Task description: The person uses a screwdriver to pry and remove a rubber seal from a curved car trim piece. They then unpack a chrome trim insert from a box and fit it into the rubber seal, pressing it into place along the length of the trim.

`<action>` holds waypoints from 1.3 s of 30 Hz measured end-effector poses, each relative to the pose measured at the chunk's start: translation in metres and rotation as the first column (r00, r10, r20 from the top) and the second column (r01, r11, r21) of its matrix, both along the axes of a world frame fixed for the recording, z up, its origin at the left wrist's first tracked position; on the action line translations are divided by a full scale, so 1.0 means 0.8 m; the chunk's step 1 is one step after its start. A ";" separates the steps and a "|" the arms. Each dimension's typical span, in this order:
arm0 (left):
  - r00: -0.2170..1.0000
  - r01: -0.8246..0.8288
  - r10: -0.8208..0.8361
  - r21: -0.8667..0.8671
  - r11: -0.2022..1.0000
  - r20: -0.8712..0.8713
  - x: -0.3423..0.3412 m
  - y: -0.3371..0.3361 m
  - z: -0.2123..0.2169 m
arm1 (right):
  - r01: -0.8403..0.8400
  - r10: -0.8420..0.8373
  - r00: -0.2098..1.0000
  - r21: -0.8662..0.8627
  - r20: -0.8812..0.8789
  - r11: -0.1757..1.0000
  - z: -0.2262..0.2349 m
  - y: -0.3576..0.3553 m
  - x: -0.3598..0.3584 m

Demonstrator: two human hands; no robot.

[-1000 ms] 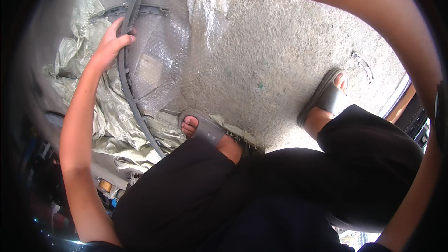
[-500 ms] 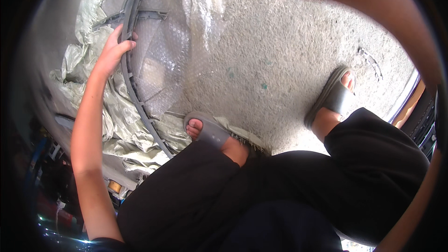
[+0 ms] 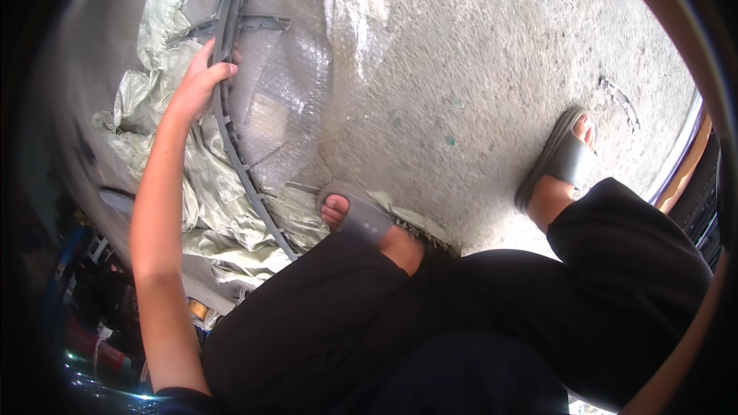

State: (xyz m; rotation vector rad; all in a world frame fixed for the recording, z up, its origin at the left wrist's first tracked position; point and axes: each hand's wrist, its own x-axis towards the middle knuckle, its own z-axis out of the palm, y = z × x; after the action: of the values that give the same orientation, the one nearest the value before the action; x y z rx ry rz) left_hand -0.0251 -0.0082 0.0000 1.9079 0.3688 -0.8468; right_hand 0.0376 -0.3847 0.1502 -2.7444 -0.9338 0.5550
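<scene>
My left hand (image 3: 201,84) is closed round a long curved dark grey plastic trim strip (image 3: 243,171), its thumb lying across the inner edge. Small clips or tabs line that edge. The strip arcs from the top of the picture down to my left knee, and its upper end runs out of view. Behind it, a shorter grey strip (image 3: 265,23) crosses near my fingers. My right forearm (image 3: 684,23) bends along the upper right rim; the right hand itself lies outside the picture.
Clear bubble wrap (image 3: 304,81) and a crumpled pale woven sack (image 3: 207,184) lie on the rough concrete floor (image 3: 461,54). A small broken strip (image 3: 619,104) lies beyond my right sandal (image 3: 555,155). My left sandal (image 3: 361,215) is beside the sack. Mixed items crowd the lower left.
My right forearm has swung from across the top toward the upper right corner. The left hand keeps its hold on the trim strip; the whole view has shifted slightly.
</scene>
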 end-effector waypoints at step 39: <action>0.993 -0.115 0.101 -0.431 0.895 -0.055 -0.008 0.038 -0.005 | 0.446 -0.333 0.870 0.294 -0.363 0.845 0.015 -0.027 -0.002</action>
State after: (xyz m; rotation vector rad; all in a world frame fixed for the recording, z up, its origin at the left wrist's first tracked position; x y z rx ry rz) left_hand -0.0317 0.0219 -0.0038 1.4473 0.2739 -0.8073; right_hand 0.0359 -0.4065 0.1625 -2.3232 -0.3361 0.6174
